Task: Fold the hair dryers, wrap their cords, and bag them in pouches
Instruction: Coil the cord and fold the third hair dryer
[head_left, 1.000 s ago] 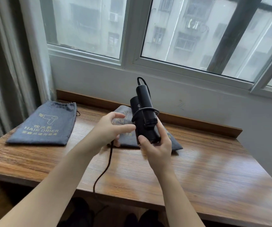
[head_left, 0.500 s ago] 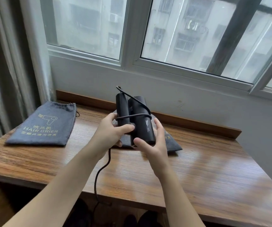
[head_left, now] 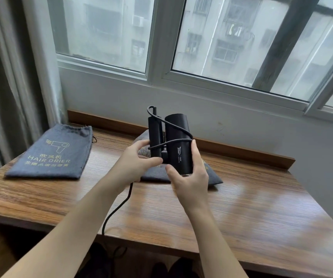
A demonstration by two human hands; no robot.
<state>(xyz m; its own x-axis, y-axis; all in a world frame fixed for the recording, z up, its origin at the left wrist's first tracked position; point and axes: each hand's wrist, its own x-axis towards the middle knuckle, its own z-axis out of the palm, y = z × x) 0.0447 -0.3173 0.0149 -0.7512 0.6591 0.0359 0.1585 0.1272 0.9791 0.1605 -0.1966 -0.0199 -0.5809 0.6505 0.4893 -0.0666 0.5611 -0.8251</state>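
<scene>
A black folded hair dryer (head_left: 176, 143) is held upright above the middle of a wooden table (head_left: 241, 207), its handle folded alongside the barrel on the left. The right hand (head_left: 189, 177) grips the lower end of the barrel, thumb on the near side and fingers curled up the right side. The left hand (head_left: 135, 163) grasps the bottom of the folded handle, thumb pressed toward the hinge and fingers curled behind it. The black cord (head_left: 173, 125) leaves the top of the handle in a small loop, crosses diagonally down the barrel to the right, then runs back leftward across both barrel and handle; the rest of it drops below the left hand, lies across the table and hangs over the near edge. Directly behind and beneath the dryer lies a grey pouch (head_left: 211, 177) flat on the table, mostly hidden by the hands. A second grey pouch (head_left: 51, 155), printed with a dryer symbol and the words HAIR DRIER, lies flat at the far left of the table, well apart from the hands, near a curtain (head_left: 3, 87). A window (head_left: 221, 37) fills the far wall
</scene>
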